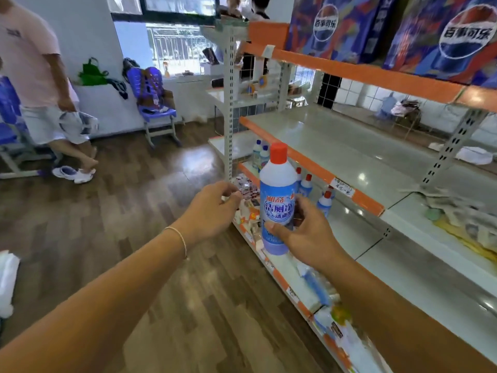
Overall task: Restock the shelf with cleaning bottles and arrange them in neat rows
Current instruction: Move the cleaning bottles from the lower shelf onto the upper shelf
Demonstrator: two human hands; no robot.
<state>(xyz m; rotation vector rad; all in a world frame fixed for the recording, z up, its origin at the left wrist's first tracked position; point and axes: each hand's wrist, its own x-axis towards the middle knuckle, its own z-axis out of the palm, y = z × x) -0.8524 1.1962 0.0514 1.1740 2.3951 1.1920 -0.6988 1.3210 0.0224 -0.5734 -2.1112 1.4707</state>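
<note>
My right hand (309,234) grips a white and blue cleaning bottle (277,192) with a red cap, upright, in front of the shelf. My left hand (212,208) hovers just left of the bottle, fingers loosely curled and holding nothing. The shelf (349,154) has pale boards with orange front edges. Three red-capped bottles (306,184) stand on the board behind the held bottle. Two blue-capped bottles (260,154) stand further back at the shelf's left end.
Blue cola boxes (441,36) fill the top board. Small packets (248,211) crowd the lowest board, and crumpled paper (462,214) lies at right. A person in a pink shirt (35,76) stands far left by blue chairs (153,100). Wooden floor (134,211) spreads left.
</note>
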